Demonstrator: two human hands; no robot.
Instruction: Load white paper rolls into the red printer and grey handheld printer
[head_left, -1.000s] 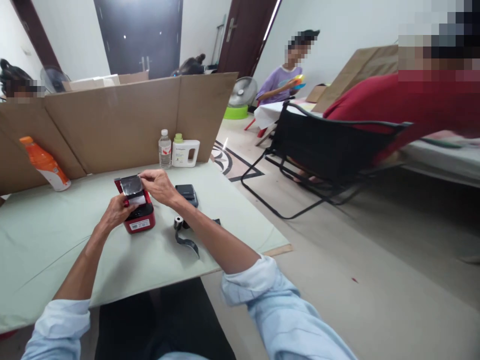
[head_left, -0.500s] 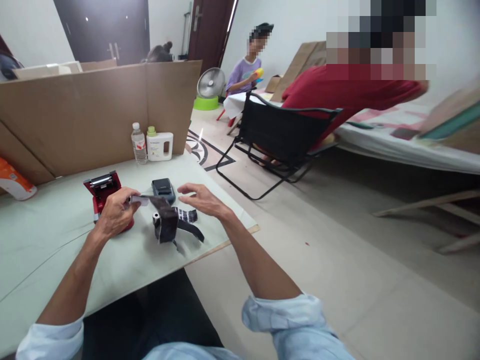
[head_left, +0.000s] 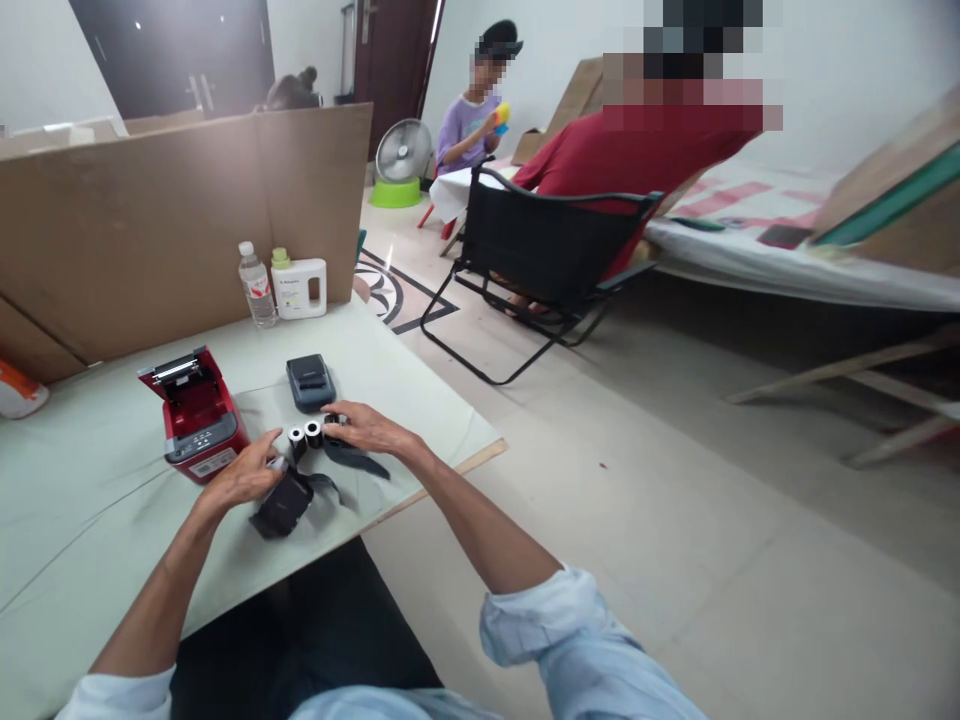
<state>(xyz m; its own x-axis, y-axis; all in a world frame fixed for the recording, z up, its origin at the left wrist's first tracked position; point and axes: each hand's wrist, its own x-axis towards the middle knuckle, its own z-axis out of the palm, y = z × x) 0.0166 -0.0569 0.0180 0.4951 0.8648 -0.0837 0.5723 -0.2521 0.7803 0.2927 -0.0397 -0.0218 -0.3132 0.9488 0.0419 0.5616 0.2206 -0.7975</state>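
Rolls (head_left: 297,442) lie near the bench's (head_left: 420,410) front edge; I seem mid-handling, left grip (head_left: 244,475) pinching a dark roll (head_left: 283,505), right grip (head_left: 367,428) among them, closure unclear. Next calls for keeping strips (head_left: 361,460) untangled.

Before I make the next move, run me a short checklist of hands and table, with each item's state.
1. Lid of the red machine open: ok, raised.
2. Left hand's grip on the dark sheet secure: cannot tell.
3. Right hand well clear of the two rolls: not ok, fingers right beside them.
4. Dark strip fully wound: not ok, its loose end trails.
5. Clear bottle standing, capped: ok.
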